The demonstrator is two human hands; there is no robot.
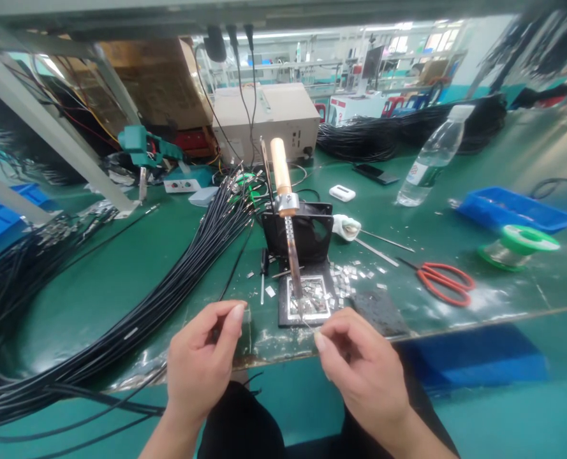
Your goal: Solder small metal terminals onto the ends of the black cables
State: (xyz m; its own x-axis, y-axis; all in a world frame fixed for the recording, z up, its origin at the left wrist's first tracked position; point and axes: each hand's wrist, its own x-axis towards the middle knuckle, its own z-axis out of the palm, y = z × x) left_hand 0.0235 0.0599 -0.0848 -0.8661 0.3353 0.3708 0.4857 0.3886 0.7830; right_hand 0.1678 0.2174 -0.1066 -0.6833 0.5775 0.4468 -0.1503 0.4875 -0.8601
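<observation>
The right hand [365, 364] pinches thin silvery wire [307, 324] near a wooden-handled metal soldering iron [291, 250]. The left hand [201, 360] is pinched closed, contents unclear.

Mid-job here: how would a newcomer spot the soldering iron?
Find the black frame on the green bench. In front of it, the soldering iron slants tip-down over a white-edged tray. Its pale wooden handle sets it apart from the black-handled screwdriver lying to its left.

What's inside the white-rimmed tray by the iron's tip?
The tray holds a jumble of small silvery pieces. The iron covers part of it, and whatever lies beneath the top pieces is hidden.
</observation>
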